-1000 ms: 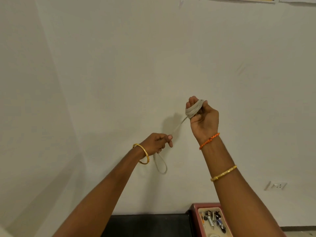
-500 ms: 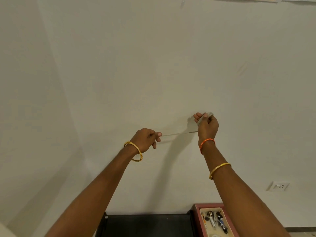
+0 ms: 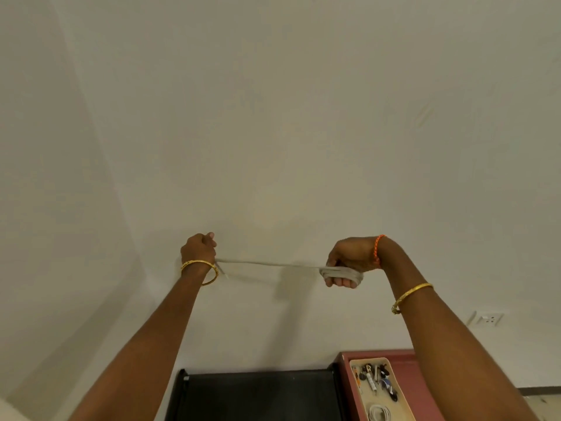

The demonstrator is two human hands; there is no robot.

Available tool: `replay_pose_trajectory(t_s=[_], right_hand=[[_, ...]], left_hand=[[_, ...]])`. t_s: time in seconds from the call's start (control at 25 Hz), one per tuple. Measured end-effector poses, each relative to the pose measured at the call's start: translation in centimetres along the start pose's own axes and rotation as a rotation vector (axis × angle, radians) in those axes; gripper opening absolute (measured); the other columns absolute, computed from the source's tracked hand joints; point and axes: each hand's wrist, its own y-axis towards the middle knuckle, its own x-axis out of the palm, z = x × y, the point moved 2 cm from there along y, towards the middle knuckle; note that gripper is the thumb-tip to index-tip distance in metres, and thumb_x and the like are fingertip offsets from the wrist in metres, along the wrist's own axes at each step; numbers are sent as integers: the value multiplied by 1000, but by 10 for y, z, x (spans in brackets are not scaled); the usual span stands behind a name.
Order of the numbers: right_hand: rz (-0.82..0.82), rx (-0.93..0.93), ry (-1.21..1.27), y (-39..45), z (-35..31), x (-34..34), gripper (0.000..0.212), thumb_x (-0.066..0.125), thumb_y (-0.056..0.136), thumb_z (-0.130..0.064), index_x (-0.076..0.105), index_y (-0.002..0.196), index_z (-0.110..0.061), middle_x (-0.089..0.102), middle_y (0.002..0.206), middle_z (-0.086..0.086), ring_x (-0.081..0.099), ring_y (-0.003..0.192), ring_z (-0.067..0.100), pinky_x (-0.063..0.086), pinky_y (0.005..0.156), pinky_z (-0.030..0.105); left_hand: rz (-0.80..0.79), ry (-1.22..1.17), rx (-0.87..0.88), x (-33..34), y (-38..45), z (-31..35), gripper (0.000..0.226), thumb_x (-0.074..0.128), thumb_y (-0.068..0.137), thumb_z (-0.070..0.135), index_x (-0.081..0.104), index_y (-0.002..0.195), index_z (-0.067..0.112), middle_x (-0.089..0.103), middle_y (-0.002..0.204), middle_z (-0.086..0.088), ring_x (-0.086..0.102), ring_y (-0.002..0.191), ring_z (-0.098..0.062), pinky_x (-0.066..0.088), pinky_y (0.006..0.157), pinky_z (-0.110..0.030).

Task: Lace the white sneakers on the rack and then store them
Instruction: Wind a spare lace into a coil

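Observation:
A pale grey shoelace (image 3: 267,264) is stretched taut between my two raised hands in front of a white wall. My left hand (image 3: 198,248) grips one end in a closed fist, with a short tail hanging below the wrist. My right hand (image 3: 349,259) is turned palm down, and several turns of the lace are wound around its curled fingers. The black rack (image 3: 258,393) shows at the bottom of the view. No sneakers are in sight.
A pink cabinet (image 3: 406,378) stands right of the rack, with a beige tray (image 3: 355,364) of small tools and a coiled white cable on top. A wall socket (image 3: 488,318) sits low on the right. A wall corner runs down the left side.
My hands have moved farther apart and the lace is pulled longer between them. My right hand has rolled over palm down, with the lace now wound around its fingers.

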Motion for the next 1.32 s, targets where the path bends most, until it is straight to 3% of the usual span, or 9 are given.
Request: replay_pose_trajectory(t_s=[0.24,0.44,0.6,0.8,0.88,0.96,1.04,1.16,1.32], right_hand=[[-127,-495,520,-17,-20,12,42,25,90,-12,60,73,3,41,47,2,34,38,10,32,39,20],[-91,-636,996,-19,-48,16,41,26,90,-13,61,78,5,47,54,2,42,40,9,39,41,19],[125,-831,1360,-16,-58,3,32,30,95,-9,57,93,8,67,76,16,67,64,21,58,61,29],[276,-926,1750,-10,-49,-19,33,28,99,-9,52,92,12,60,94,26,55,121,28,44,101,32],[360,-906,1731,2,-46,-18,37,30,100,-14,53,99,15,61,98,25,58,115,23,45,99,23],[586,-849,1532,14,-42,-11,38,31,101,-16,52,112,15,61,97,22,64,87,22,52,76,20],[696,-752,1173,17,-40,5,37,29,102,-18,55,97,9,57,83,24,61,69,23,52,57,20],[651,-723,632,4,-37,35,55,24,104,-29,62,81,3,62,67,19,63,54,20,54,54,23],[549,-809,819,-14,-43,42,52,30,103,-29,66,77,-2,61,66,11,54,48,15,47,51,24]], left_hand=[[-257,396,95,21,-21,-11,34,44,97,39,56,120,17,57,122,-15,54,113,-33,42,95,-38],[-804,-270,117,44,-92,74,50,18,99,50,58,116,26,68,105,2,57,109,-11,33,94,-35],[-811,-349,276,50,-108,92,36,34,102,31,63,86,16,48,62,-1,56,57,-9,44,71,-24],[-895,-98,388,41,-114,104,35,36,102,26,59,78,14,32,58,1,32,48,-8,34,54,-17],[-899,85,495,37,-120,115,34,38,101,29,60,80,14,35,59,3,33,50,-6,32,52,-15],[-825,223,618,32,-119,129,34,40,100,31,65,84,12,42,58,9,39,50,-4,30,53,-14],[-714,251,694,25,-108,147,35,45,98,33,68,84,10,52,62,9,43,54,-3,31,56,-16],[-612,248,733,16,-79,168,32,55,92,37,69,81,10,59,66,1,47,59,-8,35,57,-21],[-679,5,534,21,-66,159,27,57,91,36,64,75,15,47,53,9,39,49,-8,35,52,-19]])
